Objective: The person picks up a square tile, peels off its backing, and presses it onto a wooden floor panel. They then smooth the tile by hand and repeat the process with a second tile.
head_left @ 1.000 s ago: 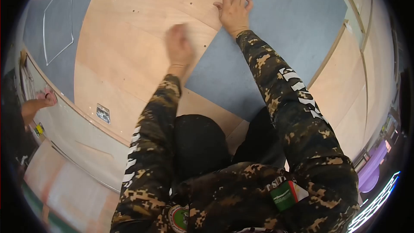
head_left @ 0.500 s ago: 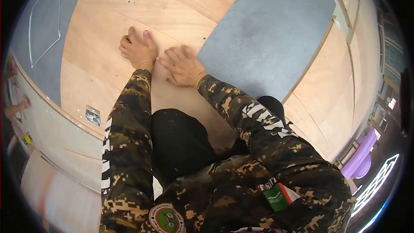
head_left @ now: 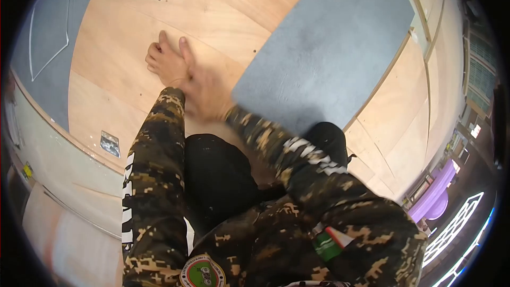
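Note:
A pale plywood surface (head_left: 212, 18) lies before me, marked with seams and small dark holes. On it rests my left hand (head_left: 169, 65), thumb and index finger apart and the other fingers bent, with no object in it. Smeared by motion, my right hand (head_left: 209, 93) overlaps the left wrist in this view; its fingers are not clear. A blue-grey sheet (head_left: 324, 42) covers the plywood to the right of my hands, its near corner close to my right hand.
At the left is another blue-grey area (head_left: 50, 26) with a white outline. A small shiny silver patch (head_left: 110, 143) sits near the left edge of the plywood. More wood panels (head_left: 396, 117) lie at the right, and a purple object (head_left: 433, 194) stands beyond them.
My right hand has moved left and a little toward me, up against the left wrist, and is now blurred. The left hand has stayed nearly where it was.

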A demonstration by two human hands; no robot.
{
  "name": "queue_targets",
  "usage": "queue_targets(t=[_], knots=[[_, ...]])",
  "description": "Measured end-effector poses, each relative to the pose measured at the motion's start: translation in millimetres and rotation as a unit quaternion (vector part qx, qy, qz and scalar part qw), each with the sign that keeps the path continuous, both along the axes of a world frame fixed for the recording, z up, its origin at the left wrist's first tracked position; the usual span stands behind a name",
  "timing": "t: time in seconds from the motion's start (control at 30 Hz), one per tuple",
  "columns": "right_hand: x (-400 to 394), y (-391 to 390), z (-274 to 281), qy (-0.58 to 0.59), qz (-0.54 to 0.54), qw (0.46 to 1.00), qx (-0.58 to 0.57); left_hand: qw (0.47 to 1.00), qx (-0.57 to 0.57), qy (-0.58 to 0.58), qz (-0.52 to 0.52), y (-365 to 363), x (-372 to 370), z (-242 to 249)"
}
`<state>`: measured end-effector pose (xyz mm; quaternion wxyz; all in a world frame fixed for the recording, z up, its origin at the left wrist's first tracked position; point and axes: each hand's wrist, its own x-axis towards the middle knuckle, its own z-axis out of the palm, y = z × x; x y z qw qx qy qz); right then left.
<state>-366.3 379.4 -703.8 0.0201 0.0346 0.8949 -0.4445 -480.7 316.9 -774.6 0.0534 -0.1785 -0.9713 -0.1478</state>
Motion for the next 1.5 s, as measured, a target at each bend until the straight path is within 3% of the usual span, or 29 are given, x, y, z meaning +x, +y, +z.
queue_targets(t=[0.03, 0.13, 0.2, 0.37, 0.4, 0.47, 0.5, 0.57, 0.6, 0.67, 0.73, 0.8, 0.93, 1.0, 1.07, 1.13, 1.27, 1.3, 1.4, 1.47, 1.5], knots=[[25, -41, -33, 0.15, -0.116, 0.981, 0.031, 1.0, 0.01, 0.003, 0.001, 0, -2, -2], [19, 4, -38, 0.103, -0.147, 0.978, 0.109, 1.0, 0.001, 0.006, -0.002, -1, -3, -3], [-3, 70, -15, 0.172, -0.275, 0.921, 0.215, 1.0, -0.003, -0.004, 0.001, 0, -2, 0], [-16, 120, -44, 0.155, -0.142, 0.936, 0.282, 1.0, 0.005, -0.014, 0.003, 4, -3, 3], [-18, 117, -45, 0.159, -0.139, 0.937, 0.279, 1.0, 0.0, -0.013, 0.007, 7, -4, 2], [-21, 88, -14, 0.211, -0.238, 0.918, 0.237, 1.0, -0.02, -0.018, 0.006, 1, -4, 4], [-12, 78, -27, 0.211, -0.233, 0.92, 0.232, 1.0, -0.011, -0.015, 0.004, 2, -5, 3], [22, 53, -52, 0.08, -0.031, 0.954, 0.286, 1.0, -0.007, -0.021, -0.012, 0, 2, 3], [19, 53, -57, 0.087, -0.031, 0.953, 0.287, 1.0, -0.004, -0.013, -0.008, 4, -2, 2], [14, 43, -43, 0.156, -0.135, 0.961, 0.182, 1.0, -0.01, -0.012, -0.008, -3, 2, 1], [25, 25, -35, 0.165, -0.144, 0.956, 0.195, 1.0, -0.022, -0.004, 0.001, 0, -3, -2], [42, 15, -54, 0.122, 0.029, 0.988, 0.088, 1.0, -0.016, -0.009, -0.01, 0, 3, 3], [33, 59, -54, 0.163, -0.009, 0.972, 0.167, 1.0, -0.015, 0.008, -0.003, 3, -1, 3], [30, 112, -60, 0.221, -0.131, 0.956, 0.14, 1.0, -0.009, 0.012, -0.007, 3, -2, 2], [14, 189, -64, 0.172, -0.129, 0.93, 0.298, 1.0, -0.008, 0.013, -0.012, 1, 1, 3], [-13, 266, -60, 0.229, -0.242, 0.902, 0.276, 1.0, -0.027, 0.004, 0.0, 4, 1, 6], [-33, 349, -52, 0.138, -0.319, 0.874, 0.34, 0.999, -0.032, -0.005, -0.006, 5, 1, 8], [-40, 357, -47, 0.095, -0.362, 0.856, 0.358, 0.999, -0.036, -0.018, -0.002, 5, 1, 9], [-33, 338, -59, 0.131, -0.341, 0.827, 0.428, 0.999, -0.045, -0.005, -0.013, 6, 2, 11], [-12, 271, -57, -0.012, -0.268, 0.832, 0.486, 0.999, -0.047, -0.005, -0.015, 6, 1, 12], [-3, 233, -50, -0.037, -0.216, 0.875, 0.433, 0.999, -0.052, -0.01, -0.014, 7, 1, 11]])
